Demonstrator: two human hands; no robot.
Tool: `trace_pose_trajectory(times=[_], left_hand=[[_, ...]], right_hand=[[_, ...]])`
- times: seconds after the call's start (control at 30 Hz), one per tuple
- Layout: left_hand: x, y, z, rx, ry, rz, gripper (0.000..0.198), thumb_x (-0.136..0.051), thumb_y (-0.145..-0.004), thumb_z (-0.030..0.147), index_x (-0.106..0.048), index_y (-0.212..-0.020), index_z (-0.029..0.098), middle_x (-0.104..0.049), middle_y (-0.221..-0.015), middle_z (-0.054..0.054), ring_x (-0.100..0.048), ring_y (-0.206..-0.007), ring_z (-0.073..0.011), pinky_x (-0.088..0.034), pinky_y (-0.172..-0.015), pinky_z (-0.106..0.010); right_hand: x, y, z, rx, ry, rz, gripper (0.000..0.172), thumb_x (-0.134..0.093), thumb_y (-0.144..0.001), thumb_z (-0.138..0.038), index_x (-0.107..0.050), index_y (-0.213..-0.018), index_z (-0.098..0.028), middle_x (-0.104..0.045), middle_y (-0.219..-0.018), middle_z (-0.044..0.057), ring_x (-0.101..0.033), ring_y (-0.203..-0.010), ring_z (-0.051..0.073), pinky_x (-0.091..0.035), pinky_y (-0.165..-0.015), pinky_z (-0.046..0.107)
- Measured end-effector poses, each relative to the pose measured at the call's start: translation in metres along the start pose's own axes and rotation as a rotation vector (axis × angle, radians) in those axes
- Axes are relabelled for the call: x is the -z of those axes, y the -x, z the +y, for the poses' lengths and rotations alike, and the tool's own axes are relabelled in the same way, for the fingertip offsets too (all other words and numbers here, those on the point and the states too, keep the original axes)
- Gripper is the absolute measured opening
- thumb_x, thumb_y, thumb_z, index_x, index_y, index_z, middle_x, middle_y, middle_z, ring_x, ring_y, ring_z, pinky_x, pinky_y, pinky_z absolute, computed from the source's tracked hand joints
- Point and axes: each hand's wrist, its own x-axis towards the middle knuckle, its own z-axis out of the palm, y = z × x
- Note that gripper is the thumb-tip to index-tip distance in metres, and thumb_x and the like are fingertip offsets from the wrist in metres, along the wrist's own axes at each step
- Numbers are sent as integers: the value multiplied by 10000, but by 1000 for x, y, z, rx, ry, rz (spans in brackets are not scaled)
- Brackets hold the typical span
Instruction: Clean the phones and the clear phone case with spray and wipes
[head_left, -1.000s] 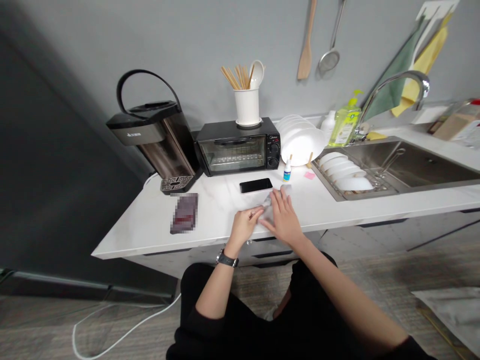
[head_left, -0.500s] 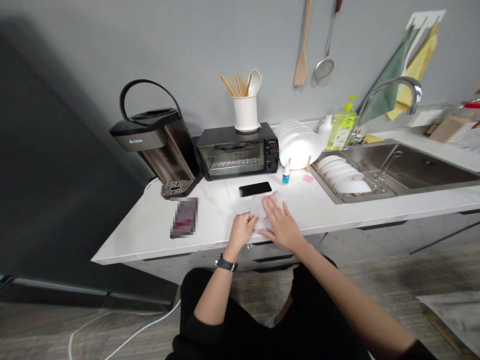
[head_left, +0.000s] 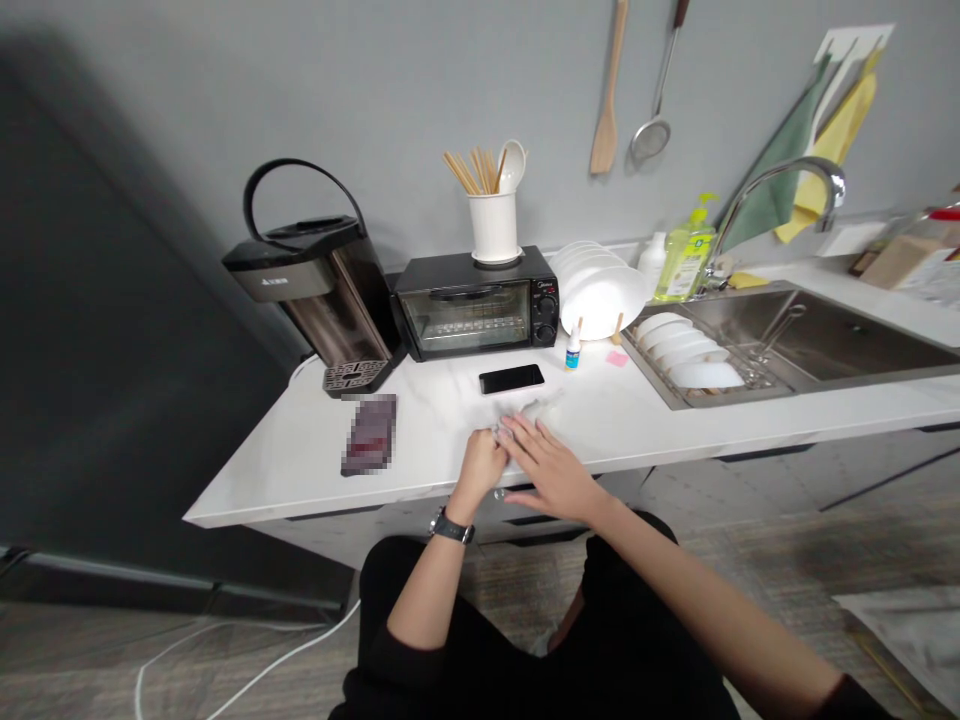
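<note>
Pinching a crumpled clear plastic wrapper point(head_left: 534, 410) near the white counter's point(head_left: 285, 470) front edge, left hand point(head_left: 480, 462) curled closed; right hand point(head_left: 541, 468) lay flat, fingers spread, on it. White ceramic holder point(head_left: 493, 226) held wooden chopsticks point(head_left: 471, 168); oven lettering unreadable.

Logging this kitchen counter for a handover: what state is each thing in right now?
Black toaster oven: door shut.
Black smartphone: screen dark, lying flat.
Chrome tap: no water running.
Thin clear plastic piece: flat on counter.
Left hand: pinching its edge.
Right hand: open, pressing it.
</note>
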Motion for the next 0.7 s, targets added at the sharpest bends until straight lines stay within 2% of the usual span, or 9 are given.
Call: trace_pose_trajectory(times=[0.07,0.17,0.23,0.3,0.4,0.5,0.57,0.6,0.7], left_hand=[[0,-1,1,-2,13,-1,330,-548,-950,272,-710,-695,140,-701,-639,-27,-628,-628,-171,-472,-629,-242],[0,-1,3,-29,72,-8,302,-549,-972,320,-764,-833,159,-758,-769,-31,-689,-752,-193,-517,-711,-252],[1,-1,3,-29,83,7,273,-546,-953,263,-748,-801,159,-743,-734,-27,-676,-705,-184,-518,-695,-256],[1,-1,3,-21,64,24,220,-546,-889,161,-715,-748,156,-721,-687,-19,-643,-636,-167,-508,-668,-257],[1,0,4,-32,51,33,189,-551,-831,102,-724,-786,164,-760,-776,-34,-681,-727,-180,-530,-754,-276],[0,0,6,-41,58,10,210,-568,-910,212,-756,-824,175,-789,-847,-52,-729,-849,-211,-553,-838,-297],[-1,0,6,-42,75,-16,272,-558,-965,321,-781,-891,183,-806,-911,-57,-748,-903,-226,-563,-876,-312],[-1,0,5,-39,75,-18,292,-555,-973,355,-785,-916,184,-810,-938,-60,-752,-917,-233,-567,-891,-323],[-1,-2,0,-27,47,35,256,-565,-953,327,-774,-941,180,-808,-968,-80,-748,-961,-242,-560,-957,-354]], right_hand=[[1,-1,1,-29,17,1,893,-394,-1035,-670,-75,-1693,-158,-239,-1727,170,-191,-1609,335,-249,-1266,604],[3,-4,-1,-260,48,119,908,-390,-1046,-633,-53,-1682,-79,-240,-1709,245,-204,-1597,387,-281,-1235,654],[3,-7,-8,-203,17,117,937,-445,-1018,-658,-138,-1671,-60,-275,-1694,255,-194,-1595,405,-308,-1232,642],[4,-10,-14,-77,-24,90,888,-482,-1002,-666,-269,-1644,-91,-394,-1637,239,-267,-1573,390,-315,-1244,617],[5,-12,-8,-12,-26,69,786,-464,-1022,-642,-373,-1599,-116,-511,-1552,218,-389,-1517,356,-280,-1268,602],[5,-11,9,-108,32,85,816,-413,-1043,-632,-290,-1631,-79,-451,-1604,237,-354,-1539,366,-248,-1266,627],[5,-9,13,-229,64,128,881,-400,-1043,-638,-187,-1657,-42,-370,-1648,264,-279,-1571,391,-260,-1249,647],[4,-8,11,-236,63,129,921,-406,-1035,-651,-143,-1663,-31,-323,-1670,267,-234,-1587,396,-272,-1244,643],[2,-4,-5,-20,14,24,997,-435,-1002,-711,-92,-1678,-63,-188,-1731,216,-120,-1619,363,-292,-1257,578]])
